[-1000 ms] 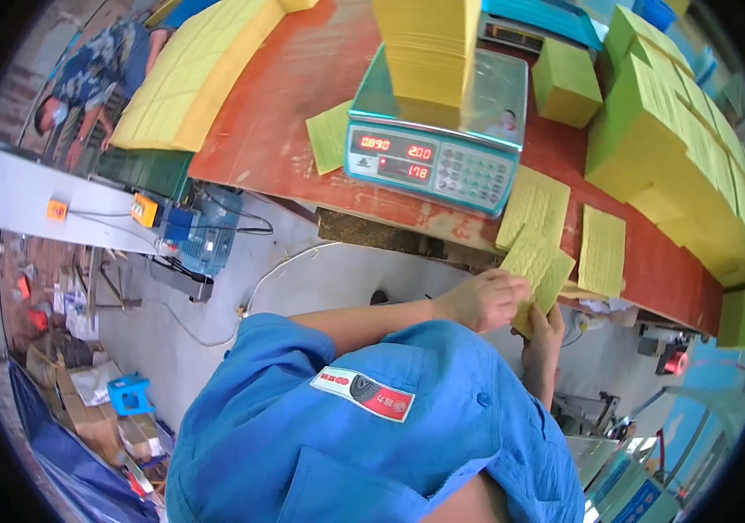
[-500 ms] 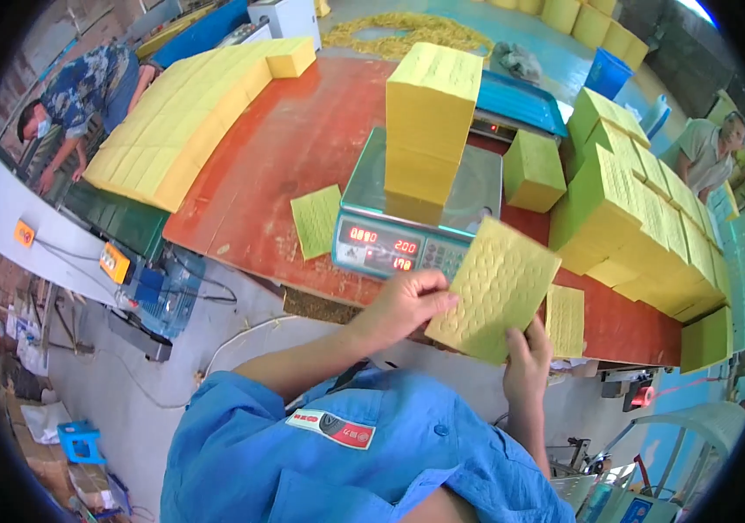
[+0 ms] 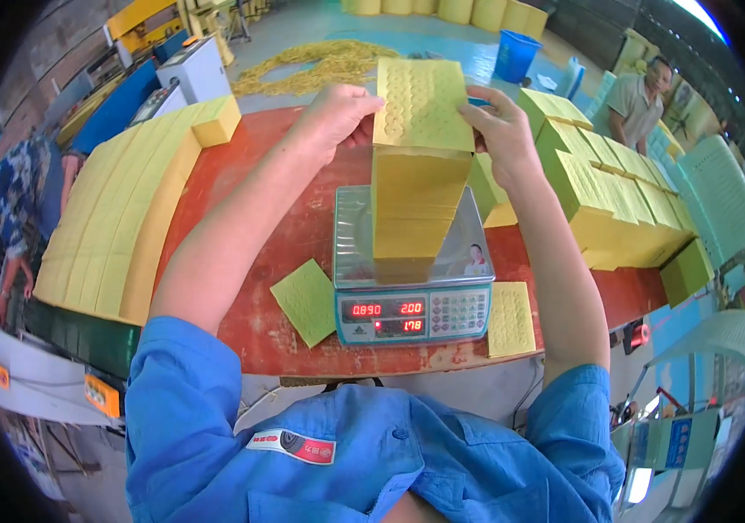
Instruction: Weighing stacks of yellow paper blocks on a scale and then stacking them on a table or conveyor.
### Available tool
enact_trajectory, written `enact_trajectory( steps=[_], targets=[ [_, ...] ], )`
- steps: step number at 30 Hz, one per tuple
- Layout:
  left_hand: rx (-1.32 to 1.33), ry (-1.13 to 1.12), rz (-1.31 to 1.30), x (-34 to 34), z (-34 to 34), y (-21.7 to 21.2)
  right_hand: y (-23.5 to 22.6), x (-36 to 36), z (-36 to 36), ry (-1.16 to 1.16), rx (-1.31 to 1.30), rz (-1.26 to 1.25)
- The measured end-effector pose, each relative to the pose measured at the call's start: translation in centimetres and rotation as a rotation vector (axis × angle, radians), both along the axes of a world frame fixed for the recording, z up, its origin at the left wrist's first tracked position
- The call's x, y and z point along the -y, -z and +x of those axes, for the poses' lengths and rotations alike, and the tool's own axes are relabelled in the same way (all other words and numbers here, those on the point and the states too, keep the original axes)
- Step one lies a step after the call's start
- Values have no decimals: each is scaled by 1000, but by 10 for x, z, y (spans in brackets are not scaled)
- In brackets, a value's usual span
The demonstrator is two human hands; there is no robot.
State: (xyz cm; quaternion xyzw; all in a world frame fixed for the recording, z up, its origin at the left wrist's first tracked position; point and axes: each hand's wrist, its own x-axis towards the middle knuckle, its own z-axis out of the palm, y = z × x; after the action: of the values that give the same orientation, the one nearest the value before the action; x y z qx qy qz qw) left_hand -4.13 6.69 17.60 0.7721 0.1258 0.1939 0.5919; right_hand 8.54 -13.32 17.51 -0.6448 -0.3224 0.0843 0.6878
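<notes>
Red table (image 3: 242, 227), yellow stacks (image 3: 120, 218), concrete floor (image 3: 303, 35)

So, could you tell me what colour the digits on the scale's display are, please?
Red, glowing on the dark display of the scale, seen best in the head view.

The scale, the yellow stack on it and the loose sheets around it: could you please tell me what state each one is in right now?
Scale: switched on, red digits lit.
Tall yellow stack: upright on the scale's pan.
Top sheet: held at its edges by left hand and right hand.
Green sheet: flat on the table, left of the scale.
Yellow sheet: flat, right of the scale.
</notes>
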Motion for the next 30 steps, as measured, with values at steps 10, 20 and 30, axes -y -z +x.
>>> enact_trajectory(
  steps=[10,20,30],
  targets=[
    [-70,107,-19,-11,10,17,24,-3,9,101,33,-15],
    [-98,82,-64,-4,4,23,41,-6,11,103,38,-41],
    [-4,-29,30,-3,4,42,51,-17,21,202,234,-49]
  ],
)
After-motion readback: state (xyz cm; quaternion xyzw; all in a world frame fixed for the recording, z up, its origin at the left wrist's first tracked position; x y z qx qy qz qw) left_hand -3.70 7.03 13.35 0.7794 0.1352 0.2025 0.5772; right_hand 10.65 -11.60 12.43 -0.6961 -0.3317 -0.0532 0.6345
